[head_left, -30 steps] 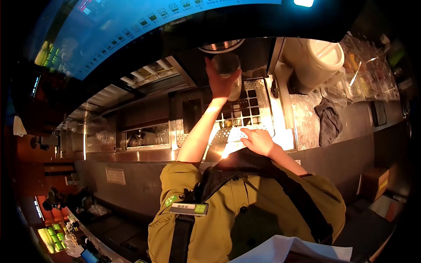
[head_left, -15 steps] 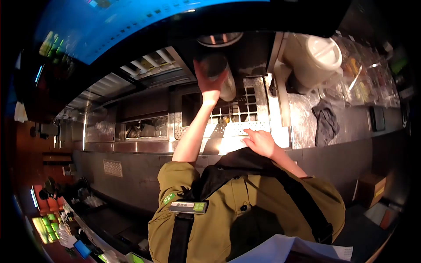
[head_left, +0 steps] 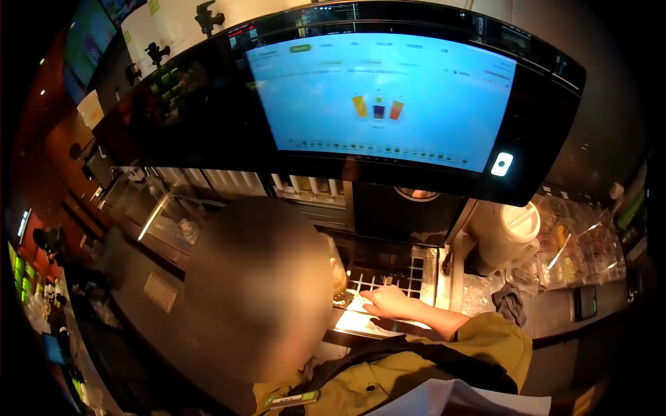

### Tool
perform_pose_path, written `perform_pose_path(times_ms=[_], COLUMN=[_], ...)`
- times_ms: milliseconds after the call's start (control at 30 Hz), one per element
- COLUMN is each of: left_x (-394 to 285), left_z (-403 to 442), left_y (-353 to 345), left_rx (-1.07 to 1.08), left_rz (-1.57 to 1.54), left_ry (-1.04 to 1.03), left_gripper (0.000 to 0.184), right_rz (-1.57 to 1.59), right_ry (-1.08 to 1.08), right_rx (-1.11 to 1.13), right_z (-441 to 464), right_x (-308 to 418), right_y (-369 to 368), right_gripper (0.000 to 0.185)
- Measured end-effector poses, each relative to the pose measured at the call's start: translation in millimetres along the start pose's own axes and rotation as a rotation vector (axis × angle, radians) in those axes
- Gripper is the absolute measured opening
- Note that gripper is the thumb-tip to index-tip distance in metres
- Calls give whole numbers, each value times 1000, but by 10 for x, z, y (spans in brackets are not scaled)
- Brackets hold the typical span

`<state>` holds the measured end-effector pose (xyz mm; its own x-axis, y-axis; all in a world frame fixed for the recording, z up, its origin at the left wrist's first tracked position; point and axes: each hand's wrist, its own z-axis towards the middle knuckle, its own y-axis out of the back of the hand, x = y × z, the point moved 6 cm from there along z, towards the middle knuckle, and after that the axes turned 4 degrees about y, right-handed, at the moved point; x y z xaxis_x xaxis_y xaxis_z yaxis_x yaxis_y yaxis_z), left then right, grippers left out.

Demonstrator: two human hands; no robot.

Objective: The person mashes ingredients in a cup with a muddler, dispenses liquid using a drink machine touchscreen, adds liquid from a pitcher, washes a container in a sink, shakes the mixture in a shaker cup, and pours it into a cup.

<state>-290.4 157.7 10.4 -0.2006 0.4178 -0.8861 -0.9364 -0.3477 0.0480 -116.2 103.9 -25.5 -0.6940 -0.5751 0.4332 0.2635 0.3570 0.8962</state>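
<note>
My right hand (head_left: 394, 303) lies low over the perforated metal edge of the drip grate (head_left: 416, 272), its fingers stretched to the left with nothing seen in them. Left of its fingertips is part of a clear, tall container (head_left: 338, 269) with a pale yellowish tint. A large blurred oval (head_left: 260, 291) covers the left part of that container and the place where my left arm reaches in. My left hand is hidden there, so its fingers and hold cannot be made out.
A wide lit screen (head_left: 388, 104) hangs above the counter. To the right stand a white lidded pitcher (head_left: 494, 236), a dark crumpled cloth (head_left: 508, 303), clear-covered food containers (head_left: 572, 243) and a dark flat device (head_left: 585, 303). White-handled bins (head_left: 312, 187) sit behind the grate.
My view has tilted up, bringing the screen in. The left hand, earlier raised with a clear container, is now covered by the blur. The right hand stays at the grate's edge.
</note>
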Motion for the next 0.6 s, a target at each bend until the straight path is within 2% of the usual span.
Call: perform_pose_path(times_ms=[100,133,200,233,267,333,400,433,467,533,600], left_x=[66,82,206,226,221,203,123,121,131,128,185], left_z=[42,34,46,71,79,123,145,136,135,123,161], left_y=[528,731,1176,1405,1645,2130,2600,2843,3048,3577,4013], left_rx=[-50,-56,-100,-117,-131,-150,-161,-200,-183,-223,-254], left_rz=[-53,-73,-136,-152,-169,-165,-152,-111,-84,9,58], left_ry=[-3,30,58,80,105,108,2,29,24,19,7], left_gripper=[101,100,98,100,101,101,100,98,100,105,106], right_rz=[49,48,-40,-120,-130,-70,-11,-109,-81,-27,-42], right_ry=[85,126,77,97,148,119,142,186,141,280,310], right_rx=[-86,-71,32,9,-53,-97,-107,-189,-93,-185,-161], right_z=[347,492,838,1023,1203,1502,1909,2053,2226,2613,2978], right_x=[310,418,633,741,866,1269,1577,1862,2054,2363,2720], right_y=[-29,-82,-198,-248,-274,-152,-224,-146,-138,-180,-88], right_gripper=[41,41,42,44,43,34,32,33,35,39,42])
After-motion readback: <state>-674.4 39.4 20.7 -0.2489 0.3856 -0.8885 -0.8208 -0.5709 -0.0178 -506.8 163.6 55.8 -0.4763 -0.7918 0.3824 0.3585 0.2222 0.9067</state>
